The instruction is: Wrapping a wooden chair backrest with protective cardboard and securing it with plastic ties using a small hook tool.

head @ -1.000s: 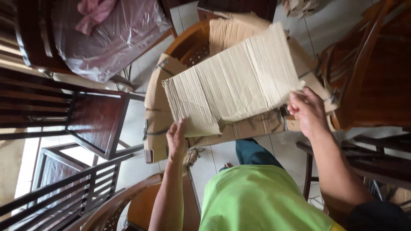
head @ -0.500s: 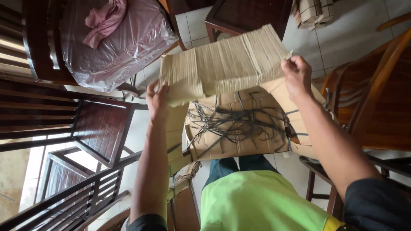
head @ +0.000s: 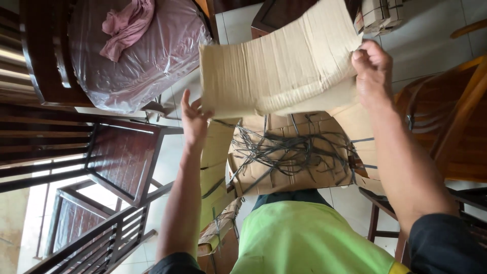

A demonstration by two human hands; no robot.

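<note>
Corrugated cardboard sheet (head: 284,66) is held up flat between both hands, above chair wrapped in cardboard (head: 294,157) and dark strapping (head: 289,147). Left hand (head: 194,119) is pressed against sheet's lower corner, fingers partly spread. Right hand (head: 373,66) is closed tight over opposite edge, so sheet is kept clear of wrapping beneath. Plastic-covered cushion (head: 137,56) is seen at upper left.

Matt ribbed cardboard sheet (head: 284,66), glossy plastic-wrapped cushion (head: 137,56), dark polished wooden chair (head: 122,155).

Dark wooden chairs (head: 122,157), a plastic-wrapped cushion (head: 147,56) and a pink cloth (head: 127,25).
</note>
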